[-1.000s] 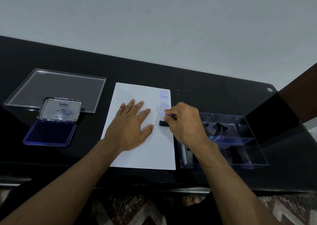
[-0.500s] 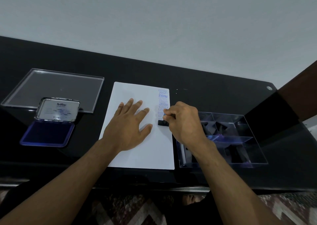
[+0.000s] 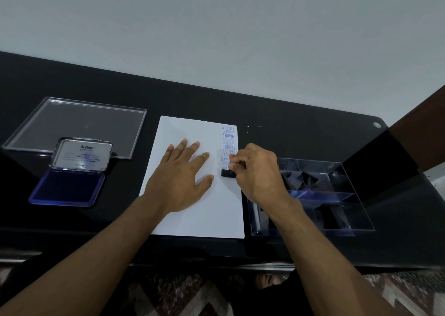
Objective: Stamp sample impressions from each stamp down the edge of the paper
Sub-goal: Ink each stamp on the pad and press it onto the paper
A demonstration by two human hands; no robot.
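A white sheet of paper (image 3: pixel 192 214) lies on the black table. Blue impressions (image 3: pixel 228 144) reading FRAGILE, AMENDED and SAMPLE run down its right edge. My right hand (image 3: pixel 258 173) grips a small black stamp (image 3: pixel 227 173) that sits on the paper just below the last impression. My left hand (image 3: pixel 180 180) lies flat on the middle of the sheet, fingers spread. An open blue ink pad (image 3: pixel 67 188) with its lid raised stands to the left.
A clear divided tray (image 3: pixel 346 230) holding dark stamps sits right of the paper. A clear flat lid (image 3: pixel 79 125) lies at the back left. A brown panel (image 3: pixel 423 132) rises at the far right. The table's front edge runs below the paper.
The stamp and my right hand stay at nearly the same spot on the paper's right edge. My left hand has not moved on the sheet.
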